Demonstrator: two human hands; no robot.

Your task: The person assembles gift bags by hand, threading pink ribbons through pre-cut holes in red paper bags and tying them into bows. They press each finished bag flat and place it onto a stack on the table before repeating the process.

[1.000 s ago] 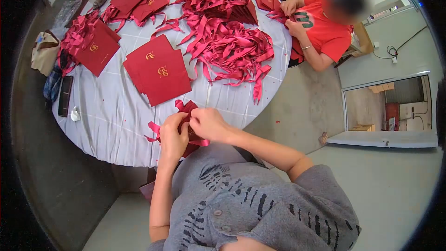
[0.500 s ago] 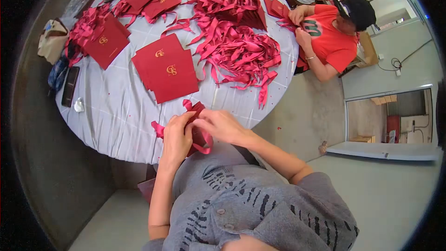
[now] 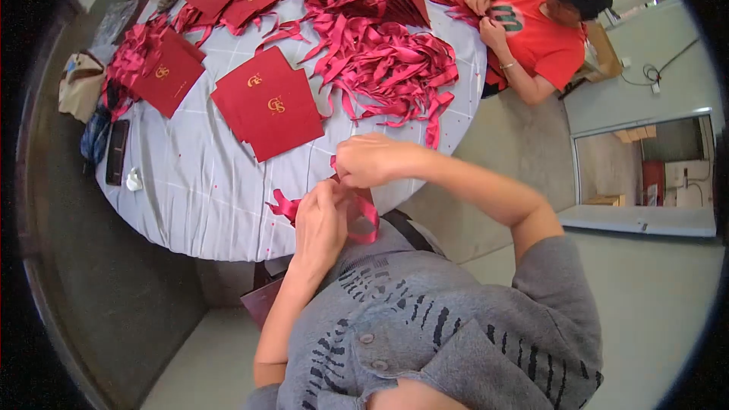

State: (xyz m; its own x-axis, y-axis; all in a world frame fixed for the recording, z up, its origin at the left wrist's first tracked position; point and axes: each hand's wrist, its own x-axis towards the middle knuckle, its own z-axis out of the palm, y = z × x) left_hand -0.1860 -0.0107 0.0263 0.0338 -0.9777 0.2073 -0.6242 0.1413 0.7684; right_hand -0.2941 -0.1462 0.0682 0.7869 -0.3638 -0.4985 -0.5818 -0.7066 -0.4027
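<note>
Red ribbon [image 3: 364, 216] is held pinched in the left hand [image 3: 323, 220] at the near edge of the table [image 3: 190, 197], while the right hand [image 3: 372, 159], closed on its other end, is now raised apart from the left, so the knot is seemingly being tightened.

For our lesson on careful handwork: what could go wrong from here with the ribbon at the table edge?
1. The left hand and right hand hold the red satin ribbon at the edge of the round white-clothed table; a slipped grip could drop it.
2. The heap of loose red ribbons lies beside the stack of gold-printed red cards; pulling one strand might drag cards.
</note>
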